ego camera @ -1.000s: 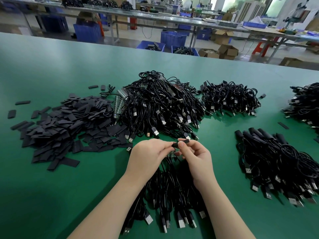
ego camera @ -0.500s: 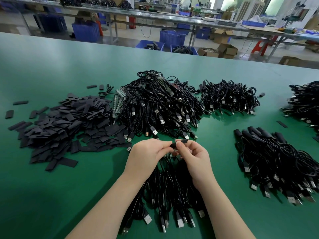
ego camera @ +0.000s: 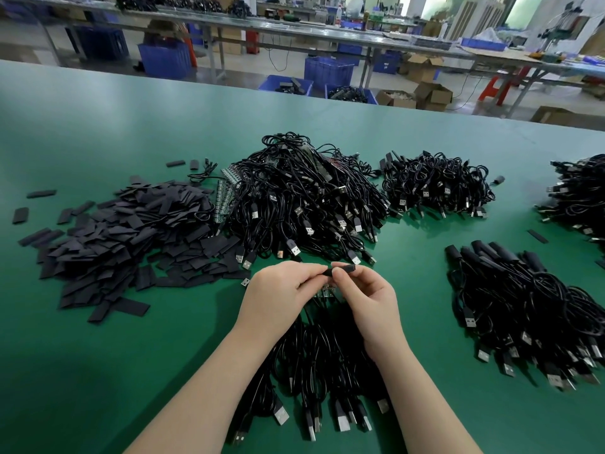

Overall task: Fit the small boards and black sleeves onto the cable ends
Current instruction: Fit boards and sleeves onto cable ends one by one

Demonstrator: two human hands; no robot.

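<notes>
Both hands meet over the green table at the centre. My left hand and my right hand pinch the two ends of one short black sleeve held level between the fingertips. Small green boards peek out just under the fingers. A bundle of black USB cables lies beneath my wrists, plugs toward me. A big heap of flat black sleeves lies at the left.
A large cable pile sits straight ahead, strips of small boards at its left edge. More cable piles lie at the back right, far right and near right, that one with sleeved ends. Benches and blue crates stand beyond.
The hands stay together at the same spot. The sleeve between the fingertips has shifted slightly; the fingers have adjusted their pinch on it.
</notes>
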